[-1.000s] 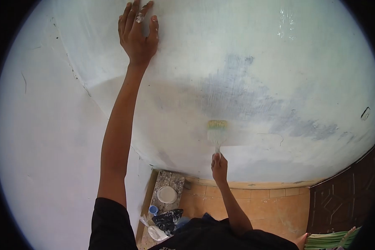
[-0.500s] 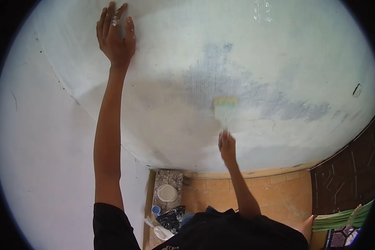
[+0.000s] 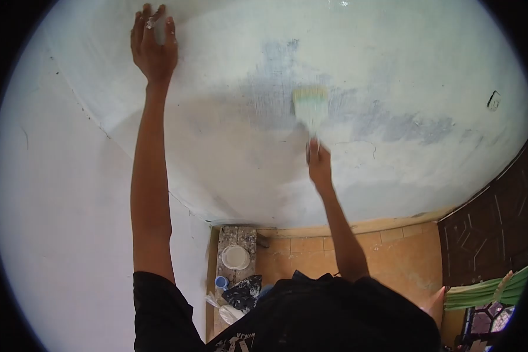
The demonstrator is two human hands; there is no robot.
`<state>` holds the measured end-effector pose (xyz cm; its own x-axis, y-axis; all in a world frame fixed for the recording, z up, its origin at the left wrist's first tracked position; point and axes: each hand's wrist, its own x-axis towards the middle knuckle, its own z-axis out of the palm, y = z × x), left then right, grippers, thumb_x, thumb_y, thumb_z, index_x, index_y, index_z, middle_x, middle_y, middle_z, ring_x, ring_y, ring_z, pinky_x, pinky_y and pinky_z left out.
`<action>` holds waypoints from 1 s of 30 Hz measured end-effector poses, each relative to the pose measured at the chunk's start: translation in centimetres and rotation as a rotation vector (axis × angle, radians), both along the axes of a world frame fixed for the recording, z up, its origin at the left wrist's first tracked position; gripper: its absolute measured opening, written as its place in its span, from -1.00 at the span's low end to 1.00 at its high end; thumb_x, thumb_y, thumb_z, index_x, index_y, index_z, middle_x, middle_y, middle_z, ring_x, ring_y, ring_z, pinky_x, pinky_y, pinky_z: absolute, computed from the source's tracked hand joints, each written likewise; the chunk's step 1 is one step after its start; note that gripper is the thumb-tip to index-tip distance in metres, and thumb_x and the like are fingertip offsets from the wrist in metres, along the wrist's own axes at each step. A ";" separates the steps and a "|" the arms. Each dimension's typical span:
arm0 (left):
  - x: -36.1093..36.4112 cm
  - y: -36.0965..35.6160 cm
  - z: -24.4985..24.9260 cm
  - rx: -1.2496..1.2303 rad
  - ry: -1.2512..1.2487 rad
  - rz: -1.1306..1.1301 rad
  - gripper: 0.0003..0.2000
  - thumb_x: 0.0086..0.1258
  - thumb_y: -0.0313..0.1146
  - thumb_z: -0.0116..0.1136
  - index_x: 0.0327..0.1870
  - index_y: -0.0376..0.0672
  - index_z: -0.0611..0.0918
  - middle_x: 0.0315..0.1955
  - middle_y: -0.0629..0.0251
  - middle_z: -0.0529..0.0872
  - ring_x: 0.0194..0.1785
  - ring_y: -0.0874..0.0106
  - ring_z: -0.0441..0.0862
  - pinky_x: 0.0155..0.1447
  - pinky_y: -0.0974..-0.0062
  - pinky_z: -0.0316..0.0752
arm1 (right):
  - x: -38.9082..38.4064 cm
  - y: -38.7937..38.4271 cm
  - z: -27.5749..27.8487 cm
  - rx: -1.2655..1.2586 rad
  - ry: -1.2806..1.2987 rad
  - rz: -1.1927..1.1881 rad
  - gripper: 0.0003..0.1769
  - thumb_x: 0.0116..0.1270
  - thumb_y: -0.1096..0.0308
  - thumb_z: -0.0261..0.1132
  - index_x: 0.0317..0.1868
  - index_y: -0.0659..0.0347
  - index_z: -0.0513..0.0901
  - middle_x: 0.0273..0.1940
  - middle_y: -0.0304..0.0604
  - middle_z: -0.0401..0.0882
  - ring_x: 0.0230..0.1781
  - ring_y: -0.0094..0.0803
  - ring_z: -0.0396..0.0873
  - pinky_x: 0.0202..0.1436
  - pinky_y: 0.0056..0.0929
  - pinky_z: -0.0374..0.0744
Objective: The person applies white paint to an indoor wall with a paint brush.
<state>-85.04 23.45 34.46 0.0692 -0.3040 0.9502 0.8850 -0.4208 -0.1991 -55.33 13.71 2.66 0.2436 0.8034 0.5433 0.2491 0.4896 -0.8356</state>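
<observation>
My right hand (image 3: 318, 163) is closed round the handle of a wide paintbrush (image 3: 311, 108), whose pale yellow bristles point upward against the wall (image 3: 217, 135). White coats most of this wall, with grey-blue streaky patches (image 3: 416, 126) showing to the right of the brush and around it. Higher up at the left, my left hand (image 3: 154, 50) rests on the wall with its fingers spread. White smears mark one of its fingers. Nothing is held in it.
Below stands a paint-spotted wooden bench (image 3: 246, 234) carrying a round white lid or tub (image 3: 236, 257), a blue cup (image 3: 222, 283) and a dark patterned cloth (image 3: 243, 293). A wall outlet (image 3: 494, 101), dark door (image 3: 487, 223) and green curtain (image 3: 481, 296) are at the right.
My right hand has moved the paintbrush upward along the wall. The view has shifted slightly, while my left hand stays against the wall.
</observation>
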 end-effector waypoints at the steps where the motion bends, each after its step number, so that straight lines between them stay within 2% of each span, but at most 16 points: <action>1: 0.1 0.0 -0.3 -0.019 -0.026 -0.021 -0.74 0.45 -0.21 0.08 0.07 0.00 0.66 0.23 0.29 0.57 0.34 0.21 0.42 0.39 0.20 0.25 | -0.2 -1.1 -2.4 -0.052 0.000 0.002 -0.47 0.58 -0.06 -0.09 -0.54 0.05 0.23 -0.64 -0.48 0.11 -0.66 -0.73 0.03 -0.61 -0.63 0.07; 2: 0.3 0.1 -0.4 -0.035 -0.049 -0.042 -0.74 0.46 -0.20 0.09 0.07 0.02 0.66 0.23 0.29 0.57 0.35 0.20 0.41 0.41 0.19 0.22 | -0.9 -3.1 -3.8 -0.180 0.090 0.060 -0.47 0.58 -0.06 -0.09 -0.55 0.05 0.23 -0.64 -0.48 0.12 -0.66 -0.73 0.03 -0.61 -0.62 0.07; 3: 1.3 -0.6 -0.7 -0.070 -0.080 -0.029 -0.74 0.42 -0.15 0.16 0.04 0.02 0.65 0.21 0.24 0.58 0.38 0.11 0.37 0.43 0.00 0.13 | -1.8 -5.1 -3.3 -0.249 0.166 0.108 -0.47 0.58 -0.06 -0.08 -0.55 0.05 0.23 -0.64 -0.48 0.11 -0.66 -0.73 0.03 -0.61 -0.62 0.07; 4: 2.3 -0.9 -0.8 -0.047 -0.047 -0.028 -0.70 0.39 -0.12 0.18 0.07 0.02 0.62 0.20 0.24 0.58 0.38 0.10 0.37 0.43 -0.05 0.10 | -2.3 -6.6 -1.4 -0.320 0.239 0.157 -0.47 0.58 -0.06 -0.08 -0.55 0.05 0.22 -0.65 -0.48 0.11 -0.66 -0.74 0.02 -0.61 -0.62 0.07; 7: 7.1 -2.6 0.3 -0.011 0.007 -0.065 -0.71 0.35 -0.18 0.22 0.04 0.00 0.64 0.20 0.27 0.58 0.37 0.16 0.38 0.42 0.05 0.18 | -1.9 -5.1 5.5 -0.079 0.097 0.161 -0.47 0.58 -0.06 -0.08 -0.55 0.04 0.21 -0.65 -0.48 0.09 -0.66 -0.73 0.02 -0.61 -0.63 0.06; 9: 9.8 -3.6 2.4 0.044 0.079 -0.132 -0.70 0.34 -0.19 0.23 0.06 -0.01 0.63 0.22 0.30 0.55 0.38 0.18 0.36 0.41 0.13 0.20 | -1.6 -3.9 11.0 -0.027 0.148 0.196 -0.46 0.58 -0.04 -0.08 -0.56 0.05 0.20 -0.64 -0.48 0.08 -0.65 -0.73 0.01 -0.60 -0.62 0.04; 10: 10.7 -3.6 3.6 0.049 0.077 -0.122 -0.68 0.34 -0.24 0.21 0.09 -0.05 0.61 0.23 0.24 0.54 0.39 0.13 0.33 0.43 0.08 0.17 | -1.3 -3.2 12.6 0.015 0.156 0.203 -0.46 0.58 -0.04 -0.08 -0.56 0.05 0.19 -0.64 -0.48 0.08 -0.65 -0.73 0.00 -0.61 -0.61 0.04; 12: 11.9 -2.6 6.4 0.059 0.072 -0.100 -0.64 0.32 -0.33 0.18 0.15 -0.12 0.58 0.23 0.10 0.51 0.41 0.05 0.29 0.45 -0.02 0.10 | -0.6 -1.3 11.7 0.057 0.107 0.144 -0.47 0.59 -0.01 -0.09 -0.56 0.05 0.20 -0.65 -0.48 0.08 -0.65 -0.73 0.00 -0.61 -0.59 0.04; 13: 12.3 -1.9 7.9 0.061 0.071 -0.106 -0.62 0.31 -0.31 0.20 0.16 -0.10 0.56 0.24 0.10 0.48 0.43 0.04 0.25 0.46 -0.05 0.07 | -0.3 0.2 10.7 0.080 0.085 0.116 -0.48 0.60 0.01 -0.10 -0.56 0.05 0.20 -0.65 -0.48 0.08 -0.65 -0.73 0.00 -0.61 -0.58 0.04; 15: 12.8 -0.5 10.6 0.074 0.073 -0.115 -0.57 0.28 -0.25 0.24 0.19 -0.05 0.53 0.26 0.11 0.42 0.46 0.04 0.18 0.48 -0.10 0.00 | 0.3 0.8 5.4 0.076 -0.056 0.023 -0.49 0.61 0.03 -0.11 -0.56 0.06 0.19 -0.65 -0.48 0.07 -0.65 -0.71 0.00 -0.60 -0.56 0.05; 17: 13.5 -1.1 10.8 0.055 0.059 -0.106 -0.55 0.28 -0.23 0.24 0.21 -0.05 0.51 0.30 0.07 0.38 0.48 0.02 0.14 0.48 -0.10 0.00 | -0.1 -1.0 -0.1 -0.063 0.047 0.052 -0.48 0.60 0.02 -0.10 -0.55 0.07 0.20 -0.65 -0.48 0.06 -0.64 -0.69 0.02 -0.59 -0.54 0.07; 20: 13.0 -0.7 10.8 0.045 0.076 -0.066 -0.50 0.30 -0.16 0.24 0.26 -0.04 0.48 0.34 0.02 0.30 0.49 -0.01 0.08 0.48 -0.13 -0.01 | -1.4 -4.9 -4.4 -0.253 0.178 0.056 -0.48 0.59 -0.03 -0.10 -0.55 0.07 0.24 -0.67 -0.49 0.08 -0.67 -0.71 0.04 -0.62 -0.58 0.05; 23: 13.0 -0.6 10.7 0.034 0.086 -0.050 -0.49 0.31 -0.13 0.23 0.27 -0.02 0.47 0.35 0.04 0.31 0.49 0.00 0.08 0.48 -0.11 -0.01 | -2.1 -5.1 1.5 -0.177 0.286 0.117 -0.46 0.57 -0.07 -0.10 -0.55 0.07 0.25 -0.68 -0.48 0.09 -0.69 -0.72 0.05 -0.63 -0.60 0.04; 26: 13.0 -0.7 10.7 0.025 0.105 -0.023 -0.48 0.30 -0.12 0.23 0.29 0.00 0.48 0.36 0.07 0.32 0.49 0.02 0.09 0.49 -0.09 0.00 | -1.6 -3.1 9.9 -0.007 0.119 0.065 -0.43 0.57 -0.11 -0.11 -0.56 0.09 0.23 -0.67 -0.48 0.07 -0.68 -0.72 -0.01 -0.62 -0.58 0.01; 28: 12.9 -0.7 10.7 0.029 0.117 -0.007 -0.47 0.29 -0.11 0.24 0.30 0.02 0.48 0.36 0.08 0.34 0.49 0.04 0.11 0.49 -0.06 0.01 | -1.0 -0.9 11.3 0.029 0.118 0.078 -0.45 0.58 -0.06 -0.10 -0.55 0.09 0.24 -0.66 -0.48 0.08 -0.68 -0.72 0.00 -0.62 -0.59 0.02; 30: 12.9 -0.9 10.7 0.026 0.131 -0.021 -0.46 0.28 -0.11 0.25 0.30 0.02 0.49 0.35 0.07 0.35 0.49 0.06 0.13 0.49 -0.05 0.03 | -0.4 0.7 9.3 0.022 0.146 0.120 -0.46 0.58 -0.07 -0.09 -0.55 0.08 0.23 -0.67 -0.48 0.09 -0.68 -0.72 0.01 -0.61 -0.59 0.03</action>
<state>-72.13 22.57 45.12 0.1856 -0.3311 0.9251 0.8419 -0.4320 -0.3235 -55.76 14.41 12.00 0.2247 0.8197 0.5269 0.0645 0.5270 -0.8474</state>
